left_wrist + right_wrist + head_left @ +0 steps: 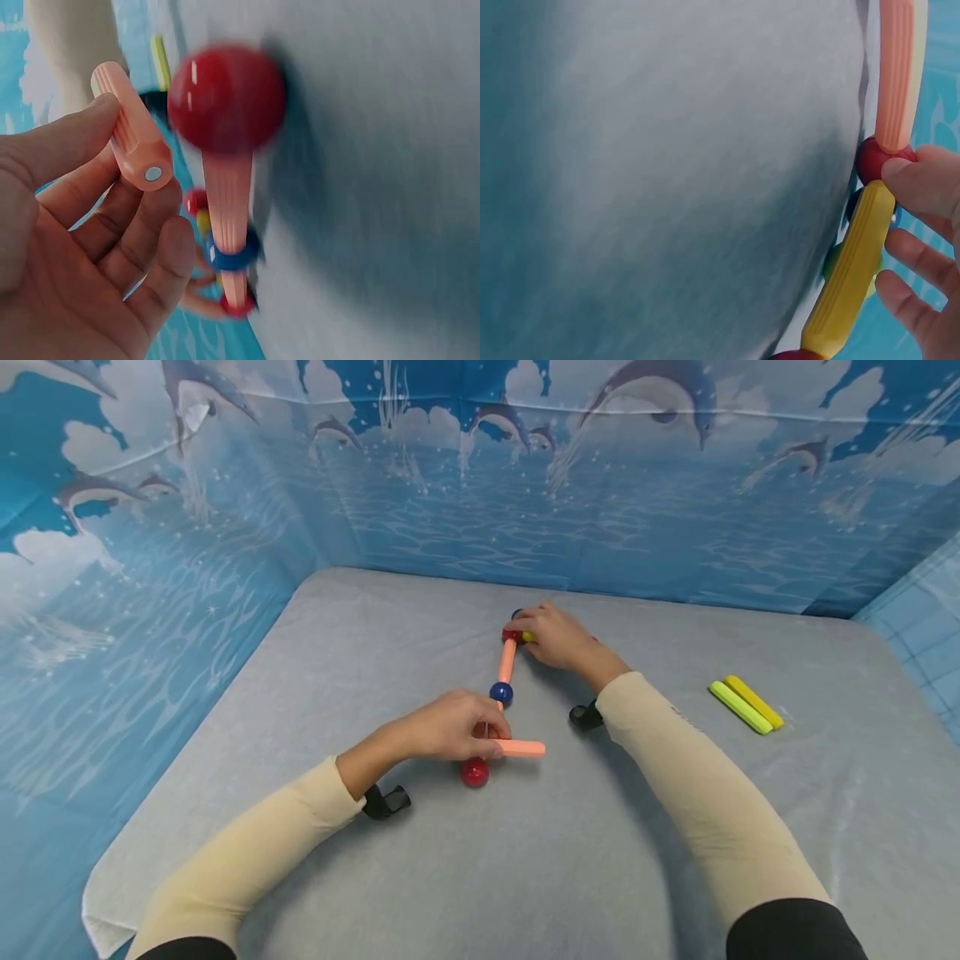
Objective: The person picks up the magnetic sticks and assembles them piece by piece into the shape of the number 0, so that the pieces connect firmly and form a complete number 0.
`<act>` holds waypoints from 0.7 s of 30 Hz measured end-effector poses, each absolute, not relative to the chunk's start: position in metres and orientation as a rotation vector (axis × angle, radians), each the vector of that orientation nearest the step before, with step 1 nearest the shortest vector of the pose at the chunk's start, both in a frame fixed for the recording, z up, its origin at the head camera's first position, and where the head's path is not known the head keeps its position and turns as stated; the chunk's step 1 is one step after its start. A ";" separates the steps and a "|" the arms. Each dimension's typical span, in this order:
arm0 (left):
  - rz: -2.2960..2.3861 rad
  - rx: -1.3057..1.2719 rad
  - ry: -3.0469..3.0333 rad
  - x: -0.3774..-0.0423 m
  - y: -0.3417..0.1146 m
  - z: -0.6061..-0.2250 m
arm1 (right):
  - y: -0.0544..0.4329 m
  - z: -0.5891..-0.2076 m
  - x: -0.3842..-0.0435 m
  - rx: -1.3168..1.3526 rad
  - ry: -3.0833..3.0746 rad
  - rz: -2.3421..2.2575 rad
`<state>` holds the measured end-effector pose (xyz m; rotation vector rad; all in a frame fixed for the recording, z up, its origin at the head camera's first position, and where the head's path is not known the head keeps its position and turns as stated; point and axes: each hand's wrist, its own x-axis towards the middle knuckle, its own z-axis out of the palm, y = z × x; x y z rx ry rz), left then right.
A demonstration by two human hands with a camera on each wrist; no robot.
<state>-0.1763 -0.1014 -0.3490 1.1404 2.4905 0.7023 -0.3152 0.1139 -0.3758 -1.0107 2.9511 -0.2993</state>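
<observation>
An orange rod sits pinched in a person's left hand in front of a blue ball, beyond which the right hand grips a red ball, with two rods to the blue ball's right.

From the head, the right hand hides much of the yellow rod; its wrist view crops a red ball below the fingers, a salmon rod above.

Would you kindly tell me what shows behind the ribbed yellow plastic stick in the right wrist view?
Behind the yellow stick, parts of a dark-blue ball, a green ball and a yellow-green piece show; the balls' covered middles cannot be seen.
</observation>
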 end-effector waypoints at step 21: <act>0.521 1.202 2.459 -0.159 -0.077 -0.366 | 0.121 -0.380 -0.308 -1.062 2.957 -0.295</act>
